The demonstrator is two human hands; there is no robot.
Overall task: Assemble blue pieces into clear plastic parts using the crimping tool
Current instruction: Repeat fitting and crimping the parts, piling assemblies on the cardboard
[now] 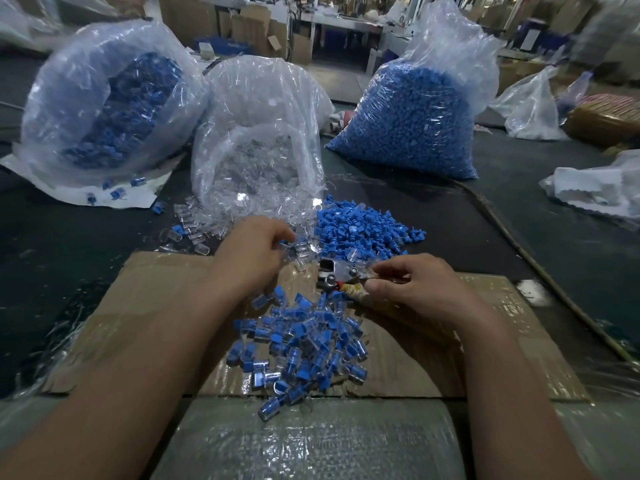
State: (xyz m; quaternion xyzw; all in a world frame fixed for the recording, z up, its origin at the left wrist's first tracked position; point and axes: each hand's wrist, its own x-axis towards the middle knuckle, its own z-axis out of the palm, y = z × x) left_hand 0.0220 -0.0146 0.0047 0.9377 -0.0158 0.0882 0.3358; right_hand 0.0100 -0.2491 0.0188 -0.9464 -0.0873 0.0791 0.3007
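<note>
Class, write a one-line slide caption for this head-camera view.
Left hand pinches a clear part; right hand grips the crimping tool, between loose blue pieces and the assembled pile.

A dim workshop: a grey metal bench stands far back, cardboard boxes just left of it, pale floor before it.

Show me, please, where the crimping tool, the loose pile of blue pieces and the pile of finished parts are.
crimping tool (pixel 337 273): head view, on its metal head.
loose pile of blue pieces (pixel 360 225): head view, middle of the heap.
pile of finished parts (pixel 304 344): head view, middle of the heap.
</note>
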